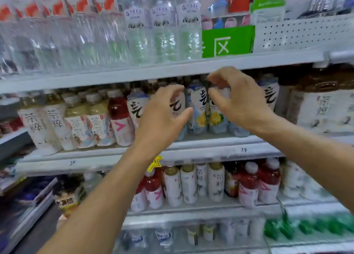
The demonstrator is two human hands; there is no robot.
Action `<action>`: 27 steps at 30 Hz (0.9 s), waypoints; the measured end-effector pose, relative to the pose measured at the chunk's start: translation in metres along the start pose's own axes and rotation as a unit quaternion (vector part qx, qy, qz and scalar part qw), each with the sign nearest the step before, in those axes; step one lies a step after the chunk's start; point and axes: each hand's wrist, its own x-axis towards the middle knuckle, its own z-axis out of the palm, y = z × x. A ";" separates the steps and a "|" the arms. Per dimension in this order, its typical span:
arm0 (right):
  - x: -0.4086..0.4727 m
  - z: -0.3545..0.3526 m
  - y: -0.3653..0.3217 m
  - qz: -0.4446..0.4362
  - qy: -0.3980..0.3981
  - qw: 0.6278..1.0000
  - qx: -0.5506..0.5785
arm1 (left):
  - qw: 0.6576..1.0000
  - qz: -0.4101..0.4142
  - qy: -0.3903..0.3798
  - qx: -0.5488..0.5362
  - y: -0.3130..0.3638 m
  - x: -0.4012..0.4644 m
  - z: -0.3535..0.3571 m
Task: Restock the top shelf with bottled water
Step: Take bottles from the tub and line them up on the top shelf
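Two hands: I see both raised in front of the drinks shelving, bare forearms reaching up from the bottom of the view.
Left hand [162, 115]: fingers and thumb spread and loosely curved, grasping nothing, held before the white-labelled bottles [199, 104] on the middle shelf [210, 144].
Right hand [237, 98]: fingers bent downward, thumb apart from them, holding nothing that I can make out; it hangs just under the front lip of the top shelf [115, 77]. Whether a fingertip touches a bottle cap I cannot tell, as the view is blurred.
Middle shelf: pale tea bottles [76, 123] at the left, one red drink bottle [118, 117] beside them, then the white-labelled bottles behind my hands, and large brown-capped bottles [323, 104] at the right.
Lower shelf [191, 209]: more white and red bottles in a row, with a yellow star tag [155, 162] on the shelf edge above them.
Bottled water [162, 27]: standing upright on the top shelf, above both hands, in a packed row from the left edge to about the middle; the left ones carry red-and-white labels, the three at the right end white labels.
Green sign [228, 41]: just right of the water row, with a white perforated panel [298, 33] beyond it.
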 end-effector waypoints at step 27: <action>-0.529 -0.068 0.392 0.521 -0.523 0.669 -0.087 | 0.632 -0.603 -0.431 -0.227 0.076 -0.369 0.491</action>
